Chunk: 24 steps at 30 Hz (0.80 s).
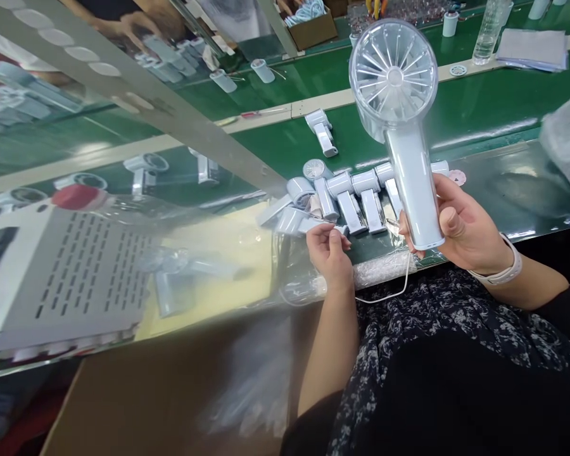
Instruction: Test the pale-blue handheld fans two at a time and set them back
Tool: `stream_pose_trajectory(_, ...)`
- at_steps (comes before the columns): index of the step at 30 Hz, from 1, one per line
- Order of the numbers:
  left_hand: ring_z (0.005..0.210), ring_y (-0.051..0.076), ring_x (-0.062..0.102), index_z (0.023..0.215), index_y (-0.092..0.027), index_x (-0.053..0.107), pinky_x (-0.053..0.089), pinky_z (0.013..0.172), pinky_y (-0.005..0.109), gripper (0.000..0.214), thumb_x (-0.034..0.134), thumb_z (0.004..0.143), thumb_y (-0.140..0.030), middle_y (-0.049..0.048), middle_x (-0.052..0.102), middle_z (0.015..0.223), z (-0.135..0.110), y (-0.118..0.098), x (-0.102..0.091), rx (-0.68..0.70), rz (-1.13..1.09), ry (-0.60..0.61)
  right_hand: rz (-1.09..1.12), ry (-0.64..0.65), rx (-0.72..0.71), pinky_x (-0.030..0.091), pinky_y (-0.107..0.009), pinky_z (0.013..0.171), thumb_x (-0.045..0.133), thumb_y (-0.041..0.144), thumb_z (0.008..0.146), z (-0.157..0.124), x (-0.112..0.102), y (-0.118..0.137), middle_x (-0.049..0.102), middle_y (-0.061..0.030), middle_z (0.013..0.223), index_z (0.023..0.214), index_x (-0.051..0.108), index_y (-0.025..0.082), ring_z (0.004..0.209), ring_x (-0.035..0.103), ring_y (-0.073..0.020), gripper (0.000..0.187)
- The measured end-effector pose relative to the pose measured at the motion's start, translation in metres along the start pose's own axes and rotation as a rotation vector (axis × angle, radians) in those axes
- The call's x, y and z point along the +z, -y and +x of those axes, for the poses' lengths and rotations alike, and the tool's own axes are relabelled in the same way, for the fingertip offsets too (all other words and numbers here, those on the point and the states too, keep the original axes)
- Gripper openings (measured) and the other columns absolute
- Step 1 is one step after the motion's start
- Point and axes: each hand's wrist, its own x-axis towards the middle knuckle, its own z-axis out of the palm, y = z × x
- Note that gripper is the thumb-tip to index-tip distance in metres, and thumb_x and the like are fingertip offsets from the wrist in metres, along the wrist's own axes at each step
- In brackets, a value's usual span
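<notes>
My right hand (pixel 470 228) is closed around the lower handle of a light-blue handheld fan (pixel 415 177), holding it upright above the bench with its clear round grille at the top. A thin white cable (pixel 394 294) hangs below that hand and runs toward my left wrist. My left hand (pixel 330 253) is low at the bench edge, thumb and fingers pinched together beside the end of a fan in the pile; whatever they grip is too small to make out. Several more fans (pixel 351 209) lie close together just beyond my hands, partly hidden by the raised fan.
A white vented metal box (pixel 90 272) stands on the left near a yellow sheet (pixel 209 285). A slanted metal post (pixel 185 120) crosses the left side. Clear plastic wrap (pixel 384 269) lines the bench edge. Co-workers' hands (pixel 142 28) show at upper left, beyond the green belt (pixel 266 149).
</notes>
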Motion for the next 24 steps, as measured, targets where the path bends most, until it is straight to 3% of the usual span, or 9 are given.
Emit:
stream_pose_trajectory(10, 0.053, 0.010, 0.053, 0.094, -0.020, 0.063, 0.042, 0.053, 0.020, 0.015, 0.071, 0.087, -0.030, -0.0054, 0.057, 0.066, 0.001, 0.004, 0.000, -0.011, -0.031, 0.012, 0.053, 0.033, -0.026, 0.061, -0.024, 0.054, 0.080, 0.061, 0.095, -0.001, -0.003, -0.004, 0.071, -0.0013, 0.091, 0.132, 0.052, 0.023, 0.066, 0.067, -0.0128, 0.060)
stream_pose_trajectory(18, 0.053, 0.009, 0.054, 0.094, -0.020, 0.064, 0.043, 0.052, 0.020, 0.016, 0.072, 0.085, -0.031, -0.0051, 0.059, 0.066, 0.000, 0.004, 0.000, -0.024, -0.042, 0.012, 0.049, 0.027, -0.002, 0.060, -0.025, 0.054, 0.084, 0.060, 0.092, -0.002, -0.003, -0.006, 0.070, -0.0007, 0.091, 0.133, 0.052, 0.023, 0.064, 0.065, -0.0123, 0.064)
stream_pose_trajectory(24, 0.052, 0.009, 0.054, 0.093, -0.020, 0.064, 0.043, 0.052, 0.020, 0.016, 0.071, 0.085, -0.031, -0.0051, 0.059, 0.065, 0.000, 0.004, 0.000, -0.025, -0.053, 0.013, -0.011, 0.031, -0.028, 0.063, -0.031, 0.064, 0.085, 0.061, 0.090, -0.004, -0.002, -0.010, 0.071, -0.0044, 0.102, 0.138, 0.052, 0.024, 0.081, 0.072, -0.0181, 0.069)
